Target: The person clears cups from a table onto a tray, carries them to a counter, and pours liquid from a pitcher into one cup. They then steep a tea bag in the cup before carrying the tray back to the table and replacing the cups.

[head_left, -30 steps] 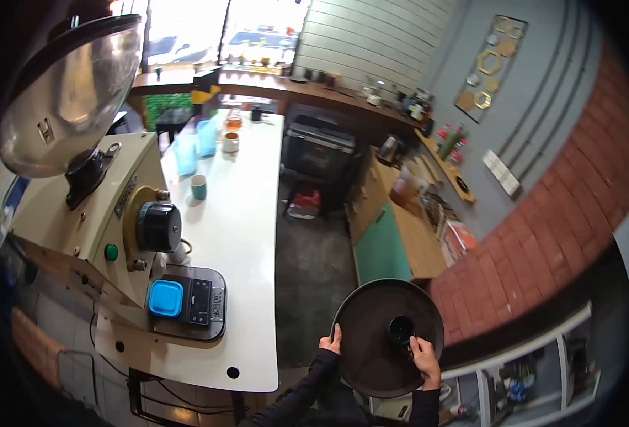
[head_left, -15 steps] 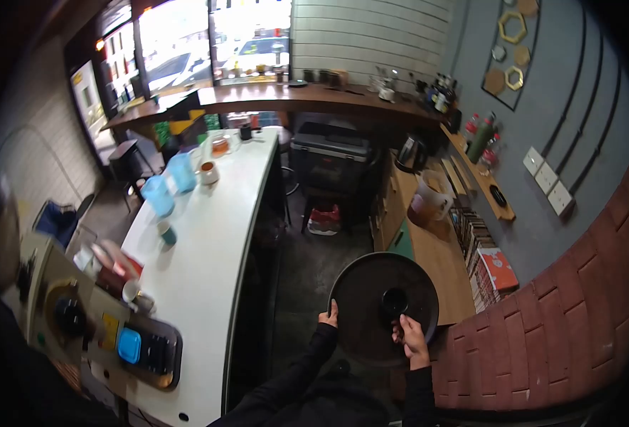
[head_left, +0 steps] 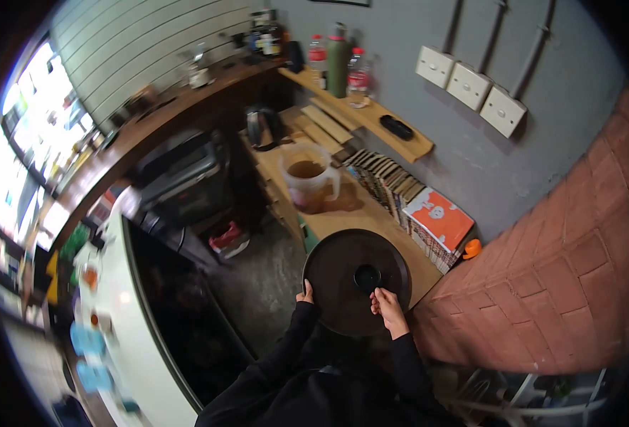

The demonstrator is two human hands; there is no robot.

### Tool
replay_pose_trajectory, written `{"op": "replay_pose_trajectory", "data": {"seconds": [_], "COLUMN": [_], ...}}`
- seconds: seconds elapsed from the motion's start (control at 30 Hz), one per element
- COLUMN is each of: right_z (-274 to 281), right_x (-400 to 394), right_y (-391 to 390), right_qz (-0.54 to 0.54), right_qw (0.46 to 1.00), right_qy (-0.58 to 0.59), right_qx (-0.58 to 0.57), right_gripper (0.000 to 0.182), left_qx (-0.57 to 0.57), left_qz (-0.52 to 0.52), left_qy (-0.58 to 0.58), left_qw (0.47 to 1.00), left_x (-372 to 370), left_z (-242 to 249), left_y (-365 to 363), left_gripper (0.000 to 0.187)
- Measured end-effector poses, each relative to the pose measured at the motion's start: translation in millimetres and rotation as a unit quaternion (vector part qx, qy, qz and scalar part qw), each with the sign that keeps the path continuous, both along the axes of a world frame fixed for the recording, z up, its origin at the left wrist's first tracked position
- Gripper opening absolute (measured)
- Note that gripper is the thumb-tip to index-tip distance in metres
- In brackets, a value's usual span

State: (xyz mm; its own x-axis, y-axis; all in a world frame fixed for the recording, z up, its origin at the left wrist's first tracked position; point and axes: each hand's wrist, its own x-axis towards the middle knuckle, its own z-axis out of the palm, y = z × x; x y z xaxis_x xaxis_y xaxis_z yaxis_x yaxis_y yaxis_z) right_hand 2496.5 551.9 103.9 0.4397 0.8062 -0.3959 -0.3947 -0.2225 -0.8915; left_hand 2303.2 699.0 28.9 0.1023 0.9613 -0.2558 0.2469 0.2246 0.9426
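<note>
A round dark brown tray (head_left: 334, 288) is held level in front of me. My left hand (head_left: 305, 293) grips its left rim, thumb on top and the other fingers hidden beneath. Over the tray's right part is a small black cup (head_left: 367, 278). My right hand (head_left: 388, 311) is closed at the near side of this cup, thumb and fingers pinching its handle. Just past the tray, a large translucent pitcher (head_left: 286, 166) with brown liquid stands on the wooden cabinet (head_left: 360, 220).
A row of books (head_left: 392, 186) and an orange-covered book (head_left: 439, 218) line the wall. Bottles stand on a narrow shelf (head_left: 412, 144), near a black kettle (head_left: 263, 128). On my left runs a white counter (head_left: 131, 313); the brick wall (head_left: 542, 285) is close on my right.
My view has swung right, toward the cabinet and the wall. The tray and cup have come along in my hands, now overlapping the cabinet top more. My grip looks the same.
</note>
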Motion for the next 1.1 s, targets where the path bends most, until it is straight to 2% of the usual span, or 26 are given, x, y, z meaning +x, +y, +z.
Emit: {"op": "replay_pose_trajectory", "data": {"seconds": [0.03, 0.1, 0.17, 0.2, 0.23, 0.27, 0.3, 0.43, 0.5, 0.53, 0.6, 0.67, 0.73, 0.8, 0.83, 0.93, 1.0, 1.03, 1.07, 1.1], "right_z": [-2, -1, -1, -3, -2, 0, 3, 2, 3, 6, 19, 21, 19, 22, 30, 57, 82, 98, 105, 102], "right_x": [3, 1, 0, 0, -2, -5, -10, -26, -39, -47, -62, -85, -108, -143, -160, -212, -261, -284, -307, -331], "right_y": [5, 7, 10, 11, 12, 12, 11, 8, 1, -2, -6, -18, -36, -54, -62, -89, -111, -119, -123, -132], "right_qz": [-0.027, -0.086, -0.134, -0.158, -0.184, -0.201, -0.223, -0.291, -0.325, -0.346, -0.401, -0.462, -0.512, -0.563, -0.588, -0.677, -0.722, -0.736, -0.749, -0.772], "right_qw": [1.0, 0.996, 0.991, 0.987, 0.982, 0.979, 0.974, 0.955, 0.945, 0.938, 0.915, 0.887, 0.859, 0.826, 0.808, 0.735, 0.691, 0.674, 0.655, 0.627], "right_qy": [-0.002, 0.007, 0.014, 0.025, 0.022, 0.026, 0.039, 0.062, 0.032, 0.006, 0.031, 0.015, 0.016, 0.027, 0.015, -0.016, -0.032, -0.066, -0.097, -0.098], "right_qx": [-0.004, -0.004, -0.016, -0.025, -0.032, -0.034, -0.021, 0.017, 0.008, -0.004, -0.033, -0.006, -0.016, -0.026, -0.023, -0.004, -0.003, -0.013, -0.023, -0.019], "right_gripper": [0.029, 0.028, 0.028, 0.027, 0.029, 0.029, 0.028, 0.027, 0.027, 0.027, 0.027, 0.028, 0.028, 0.028, 0.028, 0.028, 0.029, 0.028, 0.028, 0.027], "left_qx": [-0.004, -0.134, 0.015, 0.096, 0.092, -0.06, -0.21, -0.271, -0.276, -0.272, -0.205, -0.177, -0.096, 0.142, 0.152, 0.195, 0.269, 0.274, 0.248, 0.168], "left_qz": [-0.028, -0.07, -0.209, -0.261, -0.278, -0.19, -0.094, -0.112, -0.129, -0.154, -0.08, -0.059, -0.073, -0.108, -0.151, -0.123, -0.292, -0.402, -0.486, -0.554], "left_qy": [0.006, -0.023, 0.029, 0.047, 0.046, -0.02, -0.079, 0.045, 0.077, 0.083, 0.113, 0.073, 0.045, 0.139, 0.133, -0.085, -0.115, -0.15, -0.205, -0.298], "left_qw": [1.0, 0.988, 0.977, 0.959, 0.955, 0.98, 0.97, 0.955, 0.949, 0.946, 0.969, 0.98, 0.992, 0.974, 0.968, 0.969, 0.911, 0.861, 0.813, 0.759], "left_x": [10, 23, 31, 37, 44, 48, 49, 81, 95, 104, 113, 111, 113, 119, 120, 153, 161, 164, 169, 174], "left_z": [-2, -6, -178, -243, -239, -219, -196, -83, -49, -55, -78, -89, -96, -76, -57, 18, 50, 59, 58, 56], "left_y": [19, 41, 67, 79, 82, 86, 90, 98, 102, 105, 112, 111, 119, 130, 139, 144, 103, 76, 44, 1], "left_gripper": [0.082, 0.085, 0.087, 0.089, 0.089, 0.091, 0.094, 0.073, 0.065, 0.065, 0.071, 0.066, 0.059, 0.048, 0.048, 0.035, 0.023, 0.015, 0.01, 0.009]}}
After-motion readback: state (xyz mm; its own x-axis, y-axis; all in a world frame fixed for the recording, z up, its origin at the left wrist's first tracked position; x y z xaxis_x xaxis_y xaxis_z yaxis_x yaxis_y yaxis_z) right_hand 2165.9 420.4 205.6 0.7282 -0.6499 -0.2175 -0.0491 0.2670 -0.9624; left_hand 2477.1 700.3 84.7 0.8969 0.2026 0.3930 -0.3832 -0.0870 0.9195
